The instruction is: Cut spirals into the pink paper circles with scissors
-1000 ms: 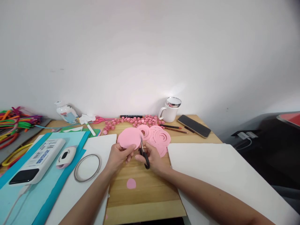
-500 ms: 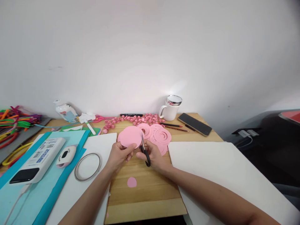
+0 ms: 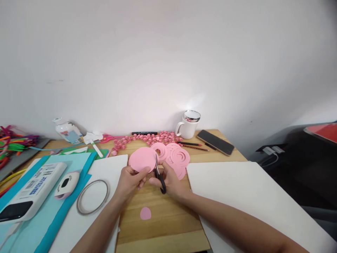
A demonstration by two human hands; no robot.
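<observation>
A round pink paper disc (image 3: 141,159) is pinched at its lower edge by my left hand (image 3: 133,181), thumb on top. My right hand (image 3: 168,181) grips black-handled scissors (image 3: 159,177), whose blades point away from me and meet the disc's right edge. Behind my right hand lie several pink paper spirals (image 3: 179,157), overlapping on the wooden table. Nearer to me, a small pink paper circle (image 3: 145,213) rests on the wood. Part of the scissor handles is hidden by my fingers.
Rolled pink paper pieces (image 3: 152,137) lie along the back, near a white mug (image 3: 189,124), pencils (image 3: 193,146) and a phone (image 3: 215,142). White boards (image 3: 237,189) flank the work. At left are a tape roll (image 3: 92,196), a white device (image 3: 33,189) and a bottle (image 3: 67,130).
The whole view has shifted slightly, so things sit a little lower and further left. Both hands keep their hold on the disc and the scissors, with the blades still at its right edge.
</observation>
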